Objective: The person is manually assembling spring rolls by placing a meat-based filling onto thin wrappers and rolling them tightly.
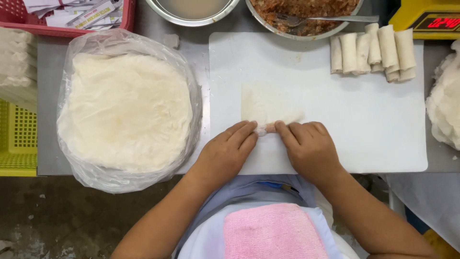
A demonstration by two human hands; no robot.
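Note:
A thin pale wrapper sheet [266, 103] lies on the white cutting board [364, 129], its near edge rolled over a bit of filling. My left hand [225, 153] and my right hand [306, 146] press side by side on that rolled edge, fingertips on the roll [265, 128]. Several finished rolls [373, 52] are stacked at the board's far right corner. A metal bowl of reddish minced filling [306, 12] with a fork [326, 19] in it stands behind the board.
A round stack of wrappers in a clear plastic bag [127, 110] sits to the left. Behind are a bowl of pale liquid [191, 9], a red basket [72, 19], a yellow scale [429, 19]. More wrappers [445, 105] lie far right, a yellow crate [17, 139] far left.

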